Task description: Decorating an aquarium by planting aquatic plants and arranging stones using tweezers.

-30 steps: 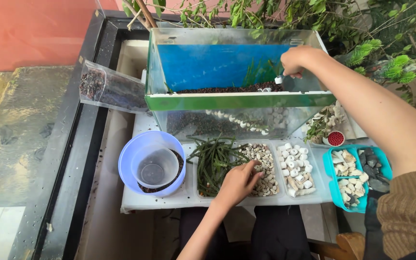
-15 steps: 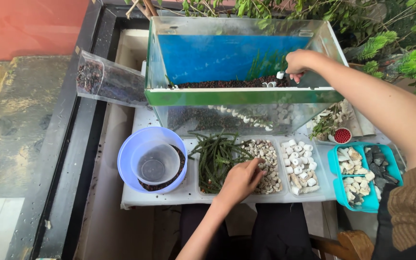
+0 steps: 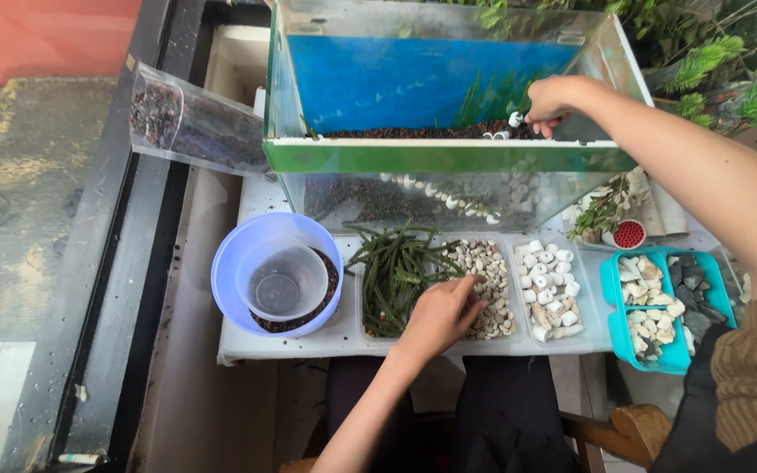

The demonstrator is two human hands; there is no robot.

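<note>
A glass tank (image 3: 449,158) with a blue back panel and dark gravel stands on a white table (image 3: 256,350). My right hand (image 3: 549,101) reaches inside the tank at its right end, pinching a small white cylinder (image 3: 515,119) just above the gravel. My left hand (image 3: 440,317) rests in the clear tray of pale pebbles (image 3: 488,267), fingers curled on the stones; whether it holds one is unclear. Green plant stems (image 3: 394,271) lie in the compartment to its left.
A blue bowl (image 3: 229,289) holding a clear cup (image 3: 280,282) over dark gravel sits at the left. White ceramic pieces (image 3: 549,285), a teal tray of stones (image 3: 663,307) and a red-capped item (image 3: 630,234) lie to the right. A clear bag of gravel (image 3: 186,123) leans left of the tank.
My right hand has sunk slightly lower into the tank's right end. My left hand has stayed on the pebble tray, shifting only a little.
</note>
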